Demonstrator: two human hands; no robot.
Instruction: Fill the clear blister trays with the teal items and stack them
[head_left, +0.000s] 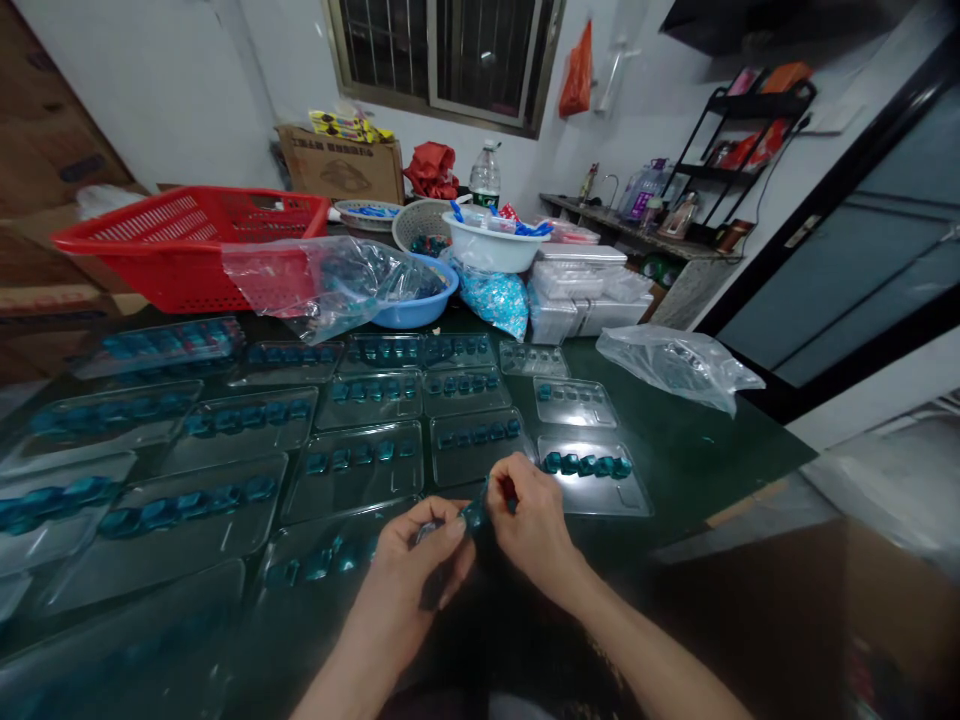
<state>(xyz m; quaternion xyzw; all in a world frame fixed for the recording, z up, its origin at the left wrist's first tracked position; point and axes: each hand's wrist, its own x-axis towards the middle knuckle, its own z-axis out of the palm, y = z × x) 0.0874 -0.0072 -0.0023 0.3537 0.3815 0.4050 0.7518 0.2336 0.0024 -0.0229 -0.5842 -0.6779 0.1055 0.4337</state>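
Near the front of the table, my left hand (pixel 420 550) is closed on a small glossy teal piece (pixel 474 516) that sticks out past the thumb. My right hand (pixel 531 515) pinches at the other end of the same piece, its fingertips pressed together. What kind of piece it is cannot be made out, and the fingers hide part of it. Just beyond my right hand lies a transparent plastic tray (pixel 626 497) with a row of teal faceted pieces (pixel 587 465). Left of my hands, another transparent tray (pixel 360 490) carries similar pieces.
Several more filled trays cover the dark green table (pixel 697 450). Along the back stand a red basket (pixel 187 270), a blue basin (pixel 420 312), a white basin (pixel 495 250) and stacked transparent boxes (pixel 577 290). A plastic bag (pixel 679 362) lies at right; a cardboard box (pixel 757 600) is nearer.
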